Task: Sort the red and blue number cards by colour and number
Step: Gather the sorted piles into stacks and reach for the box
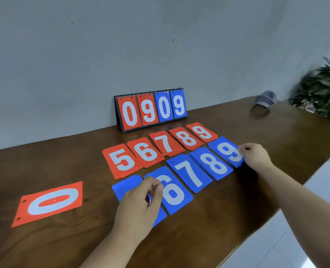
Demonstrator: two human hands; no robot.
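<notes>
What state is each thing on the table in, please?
Scoreboard: upright, showing 0909.
Red cards: face up, row 5 to 9.
Red 0 card: face up, apart.
Blue cards: face up, row 6 to 9.
Leftmost blue card: number hidden under left hand.
Right hand: pinches blue 9 card.

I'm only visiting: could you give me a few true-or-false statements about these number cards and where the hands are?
1. The red 0 card lies apart, left of the rows. True.
2. The right hand rests on the red 9. False: it holds the edge of the blue 9 pile.
3. The stand by the wall shows 0909. True.
4. The red row lies nearer the person than the blue row. False: the red row is farther away, beside the stand.
5. The left hand hides the number on the leftmost blue card. True.
</notes>
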